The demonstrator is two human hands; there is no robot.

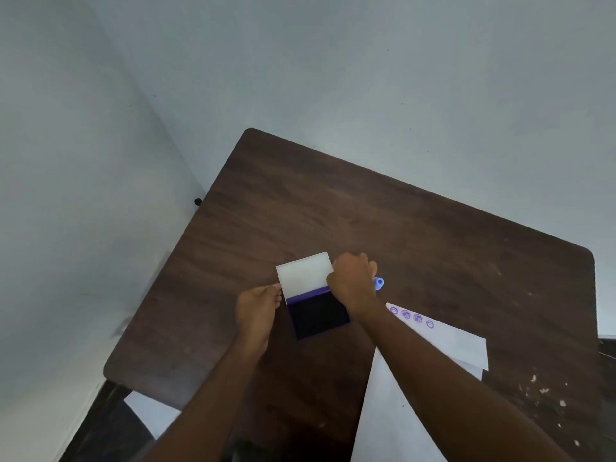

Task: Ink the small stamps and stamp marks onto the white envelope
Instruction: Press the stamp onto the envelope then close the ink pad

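Note:
An ink pad (pixel 318 316) with a dark purple pad lies open on the brown table (pixel 433 245), its white lid (pixel 305 273) folded back. My left hand (pixel 256 311) rests against the pad's left edge, fingertips touching the lid's corner. My right hand (pixel 353 281) is closed at the lid's right edge; what it grips is hidden. A small blue stamp (pixel 379 282) lies just right of that hand. The white envelope (pixel 443 338) lies to the right under my right forearm, with several purple stamp marks (pixel 411 317) in a row along its top edge.
The table stands in a corner between pale walls. Light specks and scuffs (pixel 546 391) mark its right front part. A white sheet (pixel 150 415) shows below the table's left front edge. A small black object (pixel 198 201) sits at the left edge near the wall.

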